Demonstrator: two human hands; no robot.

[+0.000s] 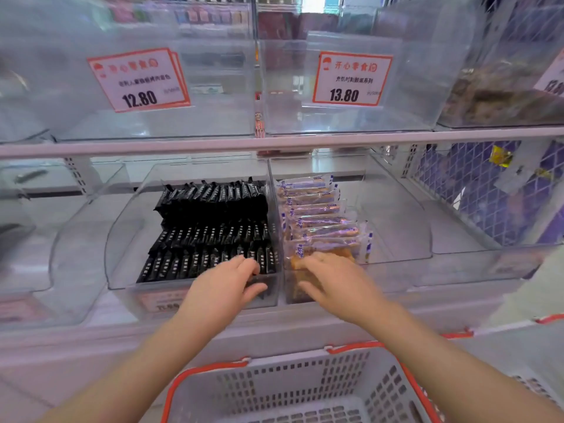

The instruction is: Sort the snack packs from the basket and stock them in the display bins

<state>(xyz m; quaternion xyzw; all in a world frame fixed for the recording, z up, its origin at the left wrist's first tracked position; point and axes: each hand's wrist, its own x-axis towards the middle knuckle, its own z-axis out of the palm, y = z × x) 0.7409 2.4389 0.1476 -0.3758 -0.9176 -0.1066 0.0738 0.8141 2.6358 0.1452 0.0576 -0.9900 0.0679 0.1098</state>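
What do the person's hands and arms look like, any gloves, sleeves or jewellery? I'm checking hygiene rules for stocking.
Both are bare. The left hand and right hand wear no gloves, and no rings show on the visible fingers. Both forearms are uncovered up to the frame edge: no sleeves, watch, bracelet or wristband in view. No markings or bandages can be seen.

Black snack packs (210, 227), blue-printed clear packs (317, 215), red-rimmed grey basket (274, 389).

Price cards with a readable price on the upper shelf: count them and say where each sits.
2. The 12.80 card hangs on the upper left bin; the 13.80 card on the upper middle bin. A third card at the right edge is cut off, its price unreadable.
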